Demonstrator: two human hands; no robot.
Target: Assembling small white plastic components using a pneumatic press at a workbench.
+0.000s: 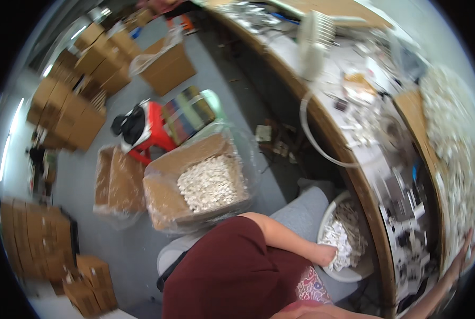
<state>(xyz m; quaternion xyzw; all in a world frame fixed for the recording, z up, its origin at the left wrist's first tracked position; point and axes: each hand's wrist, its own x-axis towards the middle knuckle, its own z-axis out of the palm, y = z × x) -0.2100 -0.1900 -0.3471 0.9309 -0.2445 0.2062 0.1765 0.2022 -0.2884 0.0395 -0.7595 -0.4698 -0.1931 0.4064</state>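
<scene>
My left hand (pixel 325 254) reaches down to a white round basin (pixel 325 223) beside my lap and touches the small white pieces (pixel 339 244) in it. Its fingertips are hidden, so whether it grips any is unclear. Greyish, thin pieces (pixel 349 215) fill the basin's far part. At the far right, my right hand (pixel 467 249) has its fingers stretched out along the near end of a long heap of small whitish parts (pixel 453 143) on the bench.
Left of my knees stands a lined carton (pixel 157 186) of white pieces, next to another carton (pixel 118 181). Beyond are a red stool (pixel 155 127) and stacked cartons (pixel 67 114). The bench (pixel 280 66) carries a white fan (pixel 313 45) and a metal machine (pixel 402 196).
</scene>
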